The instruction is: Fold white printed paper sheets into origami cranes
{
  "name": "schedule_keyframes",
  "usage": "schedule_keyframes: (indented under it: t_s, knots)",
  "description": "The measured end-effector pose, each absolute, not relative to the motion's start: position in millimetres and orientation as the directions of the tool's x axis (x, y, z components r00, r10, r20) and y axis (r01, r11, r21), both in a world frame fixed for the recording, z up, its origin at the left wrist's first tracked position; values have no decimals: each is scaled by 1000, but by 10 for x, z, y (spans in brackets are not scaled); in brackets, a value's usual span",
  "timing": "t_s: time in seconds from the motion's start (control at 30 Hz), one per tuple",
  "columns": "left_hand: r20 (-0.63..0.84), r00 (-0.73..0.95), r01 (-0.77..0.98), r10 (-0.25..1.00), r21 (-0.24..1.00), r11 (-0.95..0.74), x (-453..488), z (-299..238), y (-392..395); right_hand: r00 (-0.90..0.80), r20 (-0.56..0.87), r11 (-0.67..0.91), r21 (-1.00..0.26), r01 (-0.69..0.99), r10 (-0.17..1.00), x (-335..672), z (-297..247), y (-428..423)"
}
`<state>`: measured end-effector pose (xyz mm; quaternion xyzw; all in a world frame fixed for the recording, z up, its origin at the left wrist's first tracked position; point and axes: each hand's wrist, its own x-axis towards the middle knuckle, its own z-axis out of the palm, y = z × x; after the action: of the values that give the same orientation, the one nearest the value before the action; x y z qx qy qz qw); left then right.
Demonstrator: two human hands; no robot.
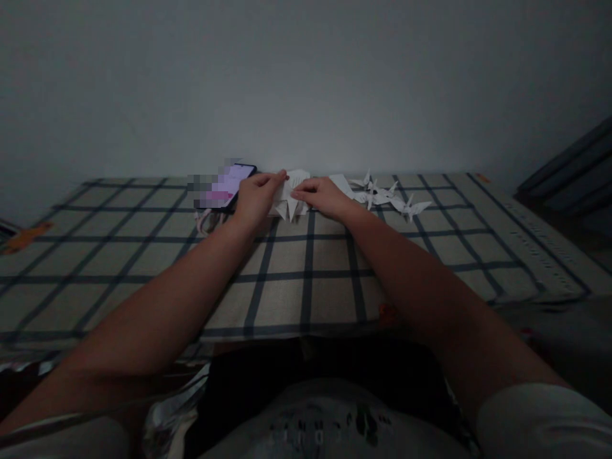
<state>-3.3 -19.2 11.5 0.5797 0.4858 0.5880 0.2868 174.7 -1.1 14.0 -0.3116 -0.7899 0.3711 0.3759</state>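
Note:
A white, partly folded sheet of paper (292, 199) lies on the checked cloth (287, 255) near the wall. My left hand (257, 199) rests on the paper's left side with its fingers bent and fingertips pinched on the top edge. My right hand (321, 195) presses on the paper's right side, fingers close together and curled over it. Both arms reach straight forward from my lap.
A phone (229, 186) with a lit screen lies just left of my left hand. Several folded white paper cranes (389, 196) sit to the right of my right hand, beside a flat white sheet (342, 182). A grey wall stands right behind them.

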Motion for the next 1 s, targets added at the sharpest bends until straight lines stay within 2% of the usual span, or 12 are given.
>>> schedule_keyframes:
  t_s: [0.17, 0.33, 0.6, 0.8, 1.0]
  knots:
    - [327, -141, 113, 935, 943, -313, -7, 125, -203, -452, 379, 503, -842, 193, 808, 1751, 132, 16]
    - [325, -24, 137, 945, 938, -319, 5, 147, -270, -368, 439, 531, -823, 201, 820, 1772, 139, 36]
    - [374, -40, 274, 927, 896, -350, -17, 151, -277, -401, 415, 521, -830, 202, 817, 1772, 138, 19]
    - [343, -33, 270, 939, 907, -322, -13, 174, -293, -434, 399, 526, -821, 224, 808, 1782, 137, 23]
    - [390, -47, 288, 920, 887, -361, -4, 160, -285, -447, 409, 538, -815, 213, 796, 1775, 139, 22]
